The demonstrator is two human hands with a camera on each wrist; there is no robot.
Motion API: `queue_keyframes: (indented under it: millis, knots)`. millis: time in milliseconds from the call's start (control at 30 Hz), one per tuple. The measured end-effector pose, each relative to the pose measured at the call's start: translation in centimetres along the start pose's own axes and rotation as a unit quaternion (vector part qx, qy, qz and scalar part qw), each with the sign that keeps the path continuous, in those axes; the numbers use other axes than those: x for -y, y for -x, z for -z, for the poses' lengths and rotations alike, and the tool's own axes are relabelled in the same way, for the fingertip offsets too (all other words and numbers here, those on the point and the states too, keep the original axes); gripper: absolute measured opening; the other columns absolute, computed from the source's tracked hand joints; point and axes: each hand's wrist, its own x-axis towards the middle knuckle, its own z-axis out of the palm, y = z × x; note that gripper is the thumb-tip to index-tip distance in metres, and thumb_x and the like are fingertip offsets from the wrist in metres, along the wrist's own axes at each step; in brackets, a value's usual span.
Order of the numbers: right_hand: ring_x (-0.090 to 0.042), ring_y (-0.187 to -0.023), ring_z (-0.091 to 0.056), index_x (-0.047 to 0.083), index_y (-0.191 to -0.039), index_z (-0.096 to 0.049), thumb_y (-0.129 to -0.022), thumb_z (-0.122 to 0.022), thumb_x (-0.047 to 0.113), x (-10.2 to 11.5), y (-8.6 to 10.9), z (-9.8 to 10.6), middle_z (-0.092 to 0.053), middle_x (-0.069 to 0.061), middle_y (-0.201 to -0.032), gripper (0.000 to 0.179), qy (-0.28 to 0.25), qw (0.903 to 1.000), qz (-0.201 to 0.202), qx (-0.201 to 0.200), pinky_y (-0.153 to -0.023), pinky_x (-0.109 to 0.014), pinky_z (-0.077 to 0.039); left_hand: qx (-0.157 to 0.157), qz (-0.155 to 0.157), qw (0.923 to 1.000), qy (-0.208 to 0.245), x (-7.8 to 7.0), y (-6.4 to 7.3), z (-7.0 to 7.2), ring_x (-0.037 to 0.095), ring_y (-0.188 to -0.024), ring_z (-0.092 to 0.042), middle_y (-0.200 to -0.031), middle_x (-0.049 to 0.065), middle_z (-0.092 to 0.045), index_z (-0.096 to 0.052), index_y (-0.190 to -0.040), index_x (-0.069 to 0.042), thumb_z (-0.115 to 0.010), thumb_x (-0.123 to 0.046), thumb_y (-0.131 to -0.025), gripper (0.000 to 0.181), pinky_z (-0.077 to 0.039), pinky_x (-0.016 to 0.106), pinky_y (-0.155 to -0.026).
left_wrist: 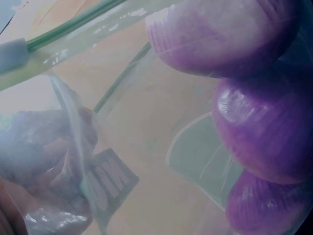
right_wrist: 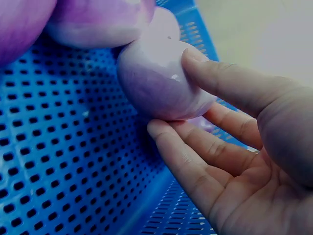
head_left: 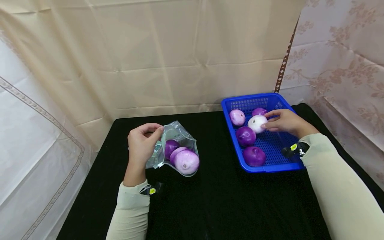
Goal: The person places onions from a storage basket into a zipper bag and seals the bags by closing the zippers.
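Blue basket (head_left: 270,146) by bench's (head_left: 228,206) far right corner, right hand (head_left: 283,122) pinching white onion (head_left: 256,124) inside. Left hand (head_left: 141,144) pinches onion bag (head_left: 179,132) toward far left corner.

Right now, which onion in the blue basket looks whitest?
The nearly white onion pinched by your right hand; the other four onions in the blue basket show pink or purple from above.

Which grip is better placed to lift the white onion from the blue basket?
Probably the right grip: it has hold of the white onion inside the blue basket, while the left grip is farther off, pinching the plastic bag.
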Motion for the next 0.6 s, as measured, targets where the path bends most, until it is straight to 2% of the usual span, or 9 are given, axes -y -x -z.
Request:
queue_keyframes:
  millis: [167,333,600]
  knots:
    - [-0.011,-0.098,-0.072,-0.005,-0.150,-0.042,-0.093,-0.080,0.025,0.1,0.3,0.4,-0.063,-0.021,-0.131,0.075,-0.009,0.9999,0.004,-0.014,-0.094,-0.036,-0.060,0.004,0.005,1.0000,0.005,0.1,0.1,-0.1,0.012,-0.063,-0.069,-0.083,0.010,-0.076,-0.080,-0.092,-0.011,-0.079,-0.027,-0.094,0.016,-0.056,0.020,-0.060]
    - [-0.008,-0.097,-0.071,-0.001,-0.150,-0.043,-0.091,-0.081,0.032,0.5,1.1,0.9,-0.064,-0.019,-0.132,0.077,0.006,0.9994,0.011,-0.034,-0.091,-0.034,-0.061,0.005,0.002,1.0000,0.006,0.4,0.0,-0.1,0.013,-0.064,-0.069,-0.083,0.008,-0.076,-0.080,-0.092,-0.010,-0.078,-0.027,-0.094,0.017,-0.055,0.020,-0.059]
    - [-0.006,-0.096,-0.073,0.000,-0.149,-0.043,-0.094,-0.079,0.028,1.6,2.9,0.7,-0.070,-0.005,-0.119,0.071,-0.037,0.9975,0.037,-0.048,-0.089,-0.031,-0.062,0.001,-0.003,0.9999,0.010,0.2,-0.1,0.0,0.014,-0.064,-0.069,-0.084,0.006,-0.076,-0.080,-0.092,-0.010,-0.079,-0.025,-0.094,0.015,-0.056,0.020,-0.059]
